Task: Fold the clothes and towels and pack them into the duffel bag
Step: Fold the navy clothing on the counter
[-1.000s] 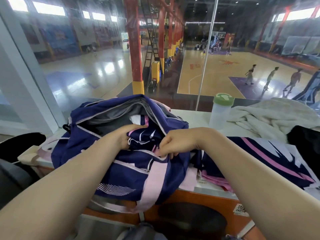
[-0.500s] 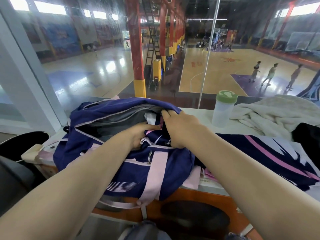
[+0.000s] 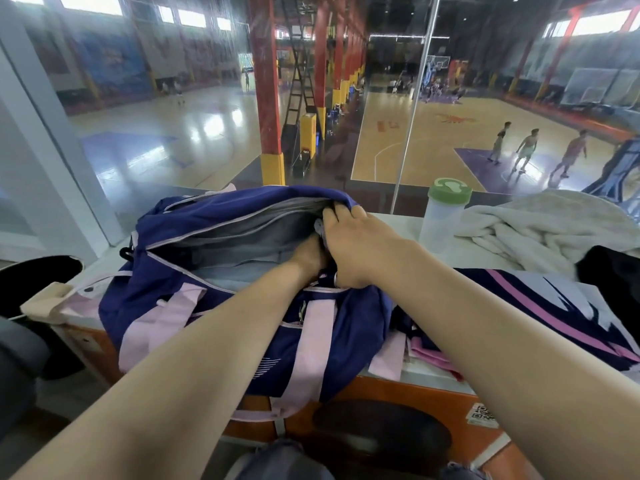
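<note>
A navy duffel bag [image 3: 221, 306] with pink straps lies open on the counter, its grey lining showing. My left hand [image 3: 309, 260] reaches into the bag's right end; its fingers are hidden under my right hand and the fabric. My right hand [image 3: 356, 247] lies over that end, fingers curled round the edge of the far flap. The folded navy garment is almost wholly out of sight inside. To the right lie a navy jersey with pink stripes [image 3: 540, 306], a white towel [image 3: 540, 230] and a black garment [image 3: 611, 271].
A clear bottle with a green lid [image 3: 446, 209] stands behind the bag's right end. The white counter [image 3: 433, 375] has an orange front and meets a glass wall at the back. A black stool seat [image 3: 381, 434] sits below the counter's edge.
Both hands have pushed the folded navy garment down into the bag, and it has dropped from view. My right hand moved from the near rim up to the far flap.
</note>
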Motion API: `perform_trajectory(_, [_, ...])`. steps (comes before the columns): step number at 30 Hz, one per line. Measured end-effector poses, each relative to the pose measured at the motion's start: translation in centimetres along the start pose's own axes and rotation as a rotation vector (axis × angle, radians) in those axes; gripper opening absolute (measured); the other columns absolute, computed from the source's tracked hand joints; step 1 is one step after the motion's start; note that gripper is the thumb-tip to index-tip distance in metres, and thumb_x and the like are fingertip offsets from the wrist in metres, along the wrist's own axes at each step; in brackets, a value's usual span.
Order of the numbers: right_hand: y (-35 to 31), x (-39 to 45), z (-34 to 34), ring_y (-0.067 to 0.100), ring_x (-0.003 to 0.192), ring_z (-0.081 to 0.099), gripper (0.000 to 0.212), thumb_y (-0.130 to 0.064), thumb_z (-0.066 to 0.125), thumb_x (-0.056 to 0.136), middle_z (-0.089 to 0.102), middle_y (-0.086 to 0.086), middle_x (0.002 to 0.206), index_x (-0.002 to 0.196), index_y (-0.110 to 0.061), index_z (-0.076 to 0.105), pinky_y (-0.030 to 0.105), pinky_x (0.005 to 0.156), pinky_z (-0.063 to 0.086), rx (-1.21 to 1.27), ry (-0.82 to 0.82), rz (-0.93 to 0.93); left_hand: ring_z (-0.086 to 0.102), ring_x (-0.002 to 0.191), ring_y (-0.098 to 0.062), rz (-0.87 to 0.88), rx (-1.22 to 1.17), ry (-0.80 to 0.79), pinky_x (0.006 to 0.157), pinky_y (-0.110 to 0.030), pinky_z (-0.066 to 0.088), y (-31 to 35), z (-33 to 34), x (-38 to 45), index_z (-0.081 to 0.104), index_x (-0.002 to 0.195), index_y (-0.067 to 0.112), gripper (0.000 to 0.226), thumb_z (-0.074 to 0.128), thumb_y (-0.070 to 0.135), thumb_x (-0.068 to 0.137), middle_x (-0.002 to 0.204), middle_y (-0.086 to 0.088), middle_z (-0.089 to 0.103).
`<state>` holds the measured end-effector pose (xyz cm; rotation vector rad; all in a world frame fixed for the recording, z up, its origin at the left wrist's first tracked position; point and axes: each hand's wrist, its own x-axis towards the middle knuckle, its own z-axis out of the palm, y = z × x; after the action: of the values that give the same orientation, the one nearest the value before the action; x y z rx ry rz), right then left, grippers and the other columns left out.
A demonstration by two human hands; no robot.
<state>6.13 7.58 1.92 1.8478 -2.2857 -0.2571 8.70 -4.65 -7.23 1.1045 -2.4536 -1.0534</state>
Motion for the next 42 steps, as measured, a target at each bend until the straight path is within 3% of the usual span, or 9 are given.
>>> perform_trajectory(3, [0.3,0.0,0.4,0.03,0.122,0.041,0.088,-0.029,0.072,0.078,0.033,0.016,0.144,0.145,-0.001,0.022,0.034,0.102,0.037,-0.009,0.002,0.001,0.053,0.123,-0.031,-0.064,0.236,0.091,0.096,-0.035,0.041,-0.8,-0.2,1.0,0.042,0.135,0.005,0.04,0.044,0.023,0.098,0.138,-0.014,0.053])
perform_trajectory(9, [1.2,-0.3,0.4,0.03,0.121,0.042,0.092,-0.036,0.073,0.076,0.036,0.012,0.143,0.147,-0.006,0.023,0.038,0.103,0.041,0.038,-0.004,-0.014,0.047,0.127,-0.034,-0.094,0.256,0.137,0.1,-0.04,0.04,-1.1,-1.7,-1.7,0.031,0.141,0.007,0.071,0.059,0.045,0.087,0.139,-0.016,0.045])
perform_trajectory(14, [1.3,-0.5,0.4,0.03,0.119,0.042,0.091,-0.039,0.076,0.073,0.037,0.011,0.141,0.143,-0.007,0.027,0.038,0.1,0.039,0.058,0.013,-0.021,0.053,0.114,-0.031,0.418,0.345,0.157,0.091,-0.034,0.043,-1.3,-2.3,-4.0,0.061,0.119,0.01,0.032,0.059,0.017,0.087,0.124,-0.012,0.059])
perform_trajectory(17, [1.4,-0.4,0.6,0.03,0.117,0.043,0.087,-0.038,0.076,0.071,0.038,0.012,0.138,0.139,-0.007,0.03,0.037,0.097,0.04,0.063,0.008,-0.028,0.056,0.111,-0.025,0.362,0.205,-0.043,0.077,-0.023,0.034,-0.5,-1.7,-5.1,0.062,0.116,0.013,0.023,0.047,0.019,0.1,0.119,-0.008,0.063])
perform_trajectory(26, [1.6,0.3,1.1,0.032,0.127,0.038,0.106,-0.041,0.078,0.068,0.028,0.013,0.149,0.15,-0.011,0.016,0.042,0.104,0.04,0.091,-0.042,-0.038,0.006,0.15,-0.015,0.381,0.618,-0.239,0.121,-0.041,0.011,-3.3,-1.5,-1.7,0.01,0.156,0.027,0.069,0.038,0.053,0.098,0.164,0.003,0.008])
perform_trajectory(31, [2.1,1.7,1.0,0.03,0.127,0.036,0.11,-0.046,0.081,0.064,0.026,0.009,0.149,0.149,-0.013,0.018,0.041,0.103,0.042,0.132,-0.12,-0.02,0.039,0.136,-0.023,0.405,0.4,-0.227,0.112,-0.04,0.032,-3.4,-2.5,-1.9,0.043,0.142,0.022,0.058,0.043,0.054,0.094,0.148,-0.004,0.043])
perform_trajectory(34, [2.5,1.9,1.2,0.031,0.133,0.032,0.117,-0.047,0.08,0.067,0.02,0.008,0.154,0.153,-0.014,0.009,0.042,0.107,0.039,0.13,-0.129,-0.029,0.052,0.121,-0.018,0.448,0.407,-0.133,0.104,-0.037,0.041,-4.5,-5.1,-4.1,0.056,0.132,0.02,0.045,0.047,0.045,0.095,0.133,-0.001,0.058])
perform_trajectory(39, [2.4,2.0,1.7,0.031,0.135,0.031,0.117,-0.05,0.08,0.068,0.018,0.008,0.155,0.154,-0.014,0.009,0.043,0.107,0.039,0.088,-0.11,-0.011,0.052,0.117,-0.026,0.557,0.935,0.395,0.1,-0.044,0.037,-9.5,-10.7,-8.0,0.069,0.112,0.026,0.041,0.068,0.05,0.079,0.123,0.001,0.063])
perform_trajectory(42, [2.0,2.4,2.1,0.03,0.131,0.035,0.11,-0.052,0.078,0.068,0.025,0.008,0.151,0.151,-0.012,0.017,0.044,0.102,0.04,0.023,-0.08,0.012,0.044,0.127,-0.034,0.426,1.143,0.35,0.108,-0.047,0.027,-12.8,-13.2,-7.9,0.07,0.116,0.023,0.065,0.07,0.066,0.068,0.136,-0.009,0.056])
